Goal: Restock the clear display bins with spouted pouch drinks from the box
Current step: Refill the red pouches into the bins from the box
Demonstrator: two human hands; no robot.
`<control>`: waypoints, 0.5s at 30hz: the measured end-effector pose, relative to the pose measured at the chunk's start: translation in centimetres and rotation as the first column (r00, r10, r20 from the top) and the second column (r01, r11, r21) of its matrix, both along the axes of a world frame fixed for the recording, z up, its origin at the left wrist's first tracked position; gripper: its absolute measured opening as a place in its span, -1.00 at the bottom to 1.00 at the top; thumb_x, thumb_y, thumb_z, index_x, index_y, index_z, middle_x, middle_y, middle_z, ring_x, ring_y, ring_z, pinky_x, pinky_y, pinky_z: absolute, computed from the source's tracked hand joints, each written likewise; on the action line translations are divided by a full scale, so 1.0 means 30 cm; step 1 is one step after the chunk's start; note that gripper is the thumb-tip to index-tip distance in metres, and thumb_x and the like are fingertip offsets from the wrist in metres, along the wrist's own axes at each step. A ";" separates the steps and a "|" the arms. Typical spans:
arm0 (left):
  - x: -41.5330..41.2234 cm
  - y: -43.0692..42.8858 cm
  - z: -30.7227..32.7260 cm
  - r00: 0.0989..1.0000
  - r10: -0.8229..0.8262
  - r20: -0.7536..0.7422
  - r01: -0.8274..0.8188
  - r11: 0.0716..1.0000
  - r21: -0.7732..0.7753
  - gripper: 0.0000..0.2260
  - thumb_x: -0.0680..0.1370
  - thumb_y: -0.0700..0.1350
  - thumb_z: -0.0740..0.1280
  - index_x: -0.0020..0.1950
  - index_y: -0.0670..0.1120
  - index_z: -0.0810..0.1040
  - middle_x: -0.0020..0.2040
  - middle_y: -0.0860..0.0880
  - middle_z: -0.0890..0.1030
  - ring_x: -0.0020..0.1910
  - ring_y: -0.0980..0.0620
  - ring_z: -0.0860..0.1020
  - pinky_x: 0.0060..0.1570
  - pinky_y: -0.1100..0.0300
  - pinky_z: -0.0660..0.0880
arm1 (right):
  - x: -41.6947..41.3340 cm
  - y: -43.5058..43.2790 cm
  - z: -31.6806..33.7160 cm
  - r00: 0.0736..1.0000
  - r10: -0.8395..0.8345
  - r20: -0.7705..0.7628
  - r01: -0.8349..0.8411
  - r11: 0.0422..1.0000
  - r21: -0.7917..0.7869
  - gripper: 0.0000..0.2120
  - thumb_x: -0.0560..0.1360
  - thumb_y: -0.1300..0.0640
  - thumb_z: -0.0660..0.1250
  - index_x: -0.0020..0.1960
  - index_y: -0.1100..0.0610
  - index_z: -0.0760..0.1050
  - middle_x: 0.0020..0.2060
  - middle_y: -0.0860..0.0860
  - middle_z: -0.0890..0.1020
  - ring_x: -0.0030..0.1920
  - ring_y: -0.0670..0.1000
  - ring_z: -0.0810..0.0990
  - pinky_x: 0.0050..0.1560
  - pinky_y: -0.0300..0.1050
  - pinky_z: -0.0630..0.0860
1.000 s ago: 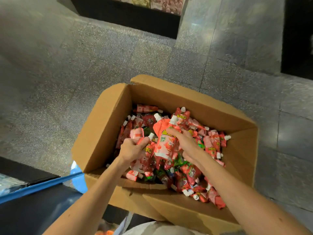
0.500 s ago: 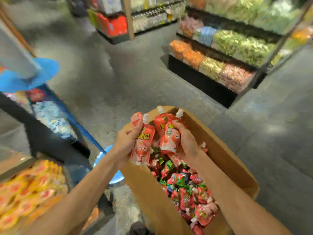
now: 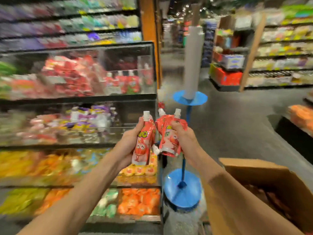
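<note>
Both hands are up, above and left of the box (image 3: 254, 167). The left hand (image 3: 128, 145) wraps its fingers round a single red pouch (image 3: 144, 146), spout pointing up. The right hand (image 3: 186, 141) clutches a bunch of pouches (image 3: 169, 138), two white spouts poking up, just beside the single one. Further left of the box and higher, the clear bin (image 3: 101, 48) holds red pouches, blurred.

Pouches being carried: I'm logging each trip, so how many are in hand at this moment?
3 plainly: one pouch in the left hand, two pouches in the right hand. A spout low between them suggests a fourth, mostly hidden.
</note>
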State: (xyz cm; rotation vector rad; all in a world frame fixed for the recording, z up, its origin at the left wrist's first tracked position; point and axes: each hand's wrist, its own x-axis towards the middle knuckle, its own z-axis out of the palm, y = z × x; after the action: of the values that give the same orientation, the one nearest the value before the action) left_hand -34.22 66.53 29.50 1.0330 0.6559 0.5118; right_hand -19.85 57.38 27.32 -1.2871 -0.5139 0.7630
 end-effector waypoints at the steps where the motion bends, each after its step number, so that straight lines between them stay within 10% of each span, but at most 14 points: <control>1: -0.080 0.046 0.024 1.000 0.017 0.008 -0.017 1.000 0.013 -0.47 0.43 0.23 0.36 0.14 -0.18 0.64 -0.01 -0.17 0.63 -0.18 -0.01 0.60 -0.17 0.16 0.55 | -0.072 0.061 0.016 1.000 0.019 0.022 -0.019 1.000 -0.023 -0.86 0.60 0.10 0.31 -0.10 0.10 0.59 -0.24 0.05 0.66 -0.32 -0.07 0.64 -0.22 -0.16 0.59; 10: -0.746 0.360 0.185 0.990 0.133 0.038 -0.137 0.980 0.145 -0.55 0.47 0.22 0.37 0.05 -0.15 0.69 -0.11 -0.16 0.68 -0.27 -0.02 0.64 -0.22 0.16 0.60 | -0.752 0.513 0.153 0.975 0.207 0.083 -0.206 0.978 -0.023 -0.81 0.54 -0.02 0.39 0.00 0.08 0.67 -0.05 0.06 0.74 0.03 0.10 0.70 0.19 0.09 0.59; 15: -0.975 0.467 0.255 0.983 0.179 0.031 -0.181 0.954 0.239 -0.56 0.47 0.19 0.39 0.00 -0.20 0.68 -0.20 -0.15 0.69 -0.34 -0.01 0.64 -0.26 0.17 0.59 | -1.018 0.654 0.217 0.976 0.210 0.065 -0.210 0.978 0.003 -0.70 0.47 -0.12 0.42 -0.05 0.12 0.66 -0.12 0.10 0.74 -0.07 0.12 0.72 0.04 0.09 0.62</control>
State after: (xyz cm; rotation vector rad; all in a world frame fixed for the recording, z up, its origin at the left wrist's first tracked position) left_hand -63.46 80.53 37.16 1.2046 0.6953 0.7700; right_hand -50.39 76.99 33.84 -1.2639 -0.7135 0.8953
